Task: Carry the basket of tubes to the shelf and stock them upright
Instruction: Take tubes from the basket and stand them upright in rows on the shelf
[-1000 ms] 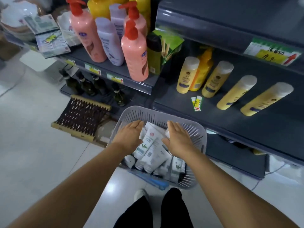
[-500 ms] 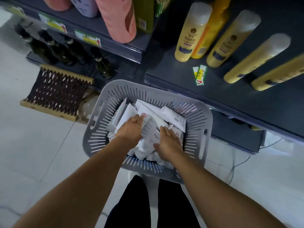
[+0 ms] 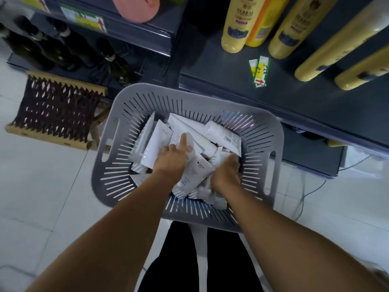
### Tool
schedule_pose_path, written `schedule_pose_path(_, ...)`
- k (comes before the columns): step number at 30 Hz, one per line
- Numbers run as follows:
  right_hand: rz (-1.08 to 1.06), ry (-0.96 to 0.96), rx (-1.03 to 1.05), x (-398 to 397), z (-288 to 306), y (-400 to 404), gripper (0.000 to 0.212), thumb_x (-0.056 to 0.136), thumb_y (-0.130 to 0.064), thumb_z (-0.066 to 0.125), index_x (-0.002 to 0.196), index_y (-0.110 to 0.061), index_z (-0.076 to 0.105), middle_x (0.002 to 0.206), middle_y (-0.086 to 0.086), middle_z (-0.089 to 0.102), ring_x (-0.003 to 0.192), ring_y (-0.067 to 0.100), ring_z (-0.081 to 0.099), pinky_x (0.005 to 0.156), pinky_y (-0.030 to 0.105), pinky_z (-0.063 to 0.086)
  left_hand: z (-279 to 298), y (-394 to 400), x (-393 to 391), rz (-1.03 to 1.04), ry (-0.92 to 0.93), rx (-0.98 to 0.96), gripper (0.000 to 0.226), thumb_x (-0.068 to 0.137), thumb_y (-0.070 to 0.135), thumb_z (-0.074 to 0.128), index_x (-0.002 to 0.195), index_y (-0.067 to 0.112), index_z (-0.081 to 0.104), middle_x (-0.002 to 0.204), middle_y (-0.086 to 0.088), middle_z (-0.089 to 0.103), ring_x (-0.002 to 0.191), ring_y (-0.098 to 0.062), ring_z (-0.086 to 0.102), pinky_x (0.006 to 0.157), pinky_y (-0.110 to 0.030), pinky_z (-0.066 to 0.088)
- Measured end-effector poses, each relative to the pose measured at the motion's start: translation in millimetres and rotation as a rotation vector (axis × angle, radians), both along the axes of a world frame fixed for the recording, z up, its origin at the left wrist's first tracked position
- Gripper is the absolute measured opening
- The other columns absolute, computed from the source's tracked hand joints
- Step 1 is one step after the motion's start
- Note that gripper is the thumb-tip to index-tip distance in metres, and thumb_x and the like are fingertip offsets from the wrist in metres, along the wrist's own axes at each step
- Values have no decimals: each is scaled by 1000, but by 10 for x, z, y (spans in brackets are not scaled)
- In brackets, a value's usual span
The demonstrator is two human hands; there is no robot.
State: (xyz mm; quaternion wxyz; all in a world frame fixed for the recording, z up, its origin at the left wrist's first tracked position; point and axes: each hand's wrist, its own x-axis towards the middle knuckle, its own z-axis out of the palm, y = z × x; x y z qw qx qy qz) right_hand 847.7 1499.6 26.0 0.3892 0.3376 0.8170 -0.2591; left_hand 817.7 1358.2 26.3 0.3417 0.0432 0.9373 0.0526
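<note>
Grey slotted plastic basket (image 3: 261,131), rectangular with rounded corners and handle cut-outs, sits low in front of the person, on the white tiled floor (image 3: 42,186) or just above it, its far rim against the edge of the dark grey metal shelf (image 3: 294,106). Contents: a loose heap of white squeeze tubes (image 3: 223,133), lying flat and crossed over one another, none upright.

Left hand (image 3: 171,159): inside the basket, on top of the heap; forefinger extended along one white tube with a red round mark (image 3: 190,149), remaining fingers curled over the tubes beneath. Whether it actually grips a tube cannot be told.

Right hand (image 3: 228,171): inside the basket at the right of the heap, fingers bent downward among the tubes and hidden from the knuckles on; grip cannot be told.

Shelf stock: tall yellow bottles with pale caps (image 3: 237,24), standing in a row on the dark shelf; two green-and-yellow price tags (image 3: 259,70) lying loose beside them. Upper left shelf: base of a pink bottle (image 3: 135,8), price labels on the shelf edge. Lowest level, left: dark glass bottles (image 3: 117,64).

Floor, left of basket: brown woven mesh rack in a pale wooden frame (image 3: 56,108).

Lower edge: person's black trouser legs (image 3: 179,260).
</note>
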Motion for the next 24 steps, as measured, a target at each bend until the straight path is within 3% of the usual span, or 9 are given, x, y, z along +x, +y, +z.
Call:
schedule_pose_path(4,-123,44,23,-53,-29,20,84,90,0,52,152,-17,-2,155,15,25,138,40,30,108,49,37,-40,69,14,6,9,-33,78,89,14,62,147,5,11,136,-20,39,128,-35,40,105,-40,38)
schedule_pose_path(8,-39,125,39,-92,121,40,85,83,-2,65,149,-6,11,146,14,33,119,36,51,82,37,47,84,45,-19,125,14,56,59,88,11,59,137,2,26,135,-18,38,124,-32,42,101,-37,40)
schedule_pose_path(13,18,354,17,-174,550,-10,73,85,-18,66,142,-10,22,135,14,41,113,35,54,91,44,51,573,-17,-115,267,156,256,61,86,19,61,137,4,30,132,-17,39,118,-33,45,93,-37,41)
schedule_pose_path(18,-5,629,-66,-281,1236,-40,53,83,-15,67,126,-10,37,125,11,51,109,29,55,82,30,42,1273,44,-198,372,326,462,56,83,19,65,131,8,38,126,-10,43,110,-27,50,86,-29,41)
schedule_pose_path(24,12,883,-54,-362,2201,52,59,83,-19,66,133,-14,35,129,8,50,111,29,54,75,29,37,2193,169,-356,306,526,618,59,79,21,70,130,10,42,122,-8,47,109,-24,49,85,-28,41)
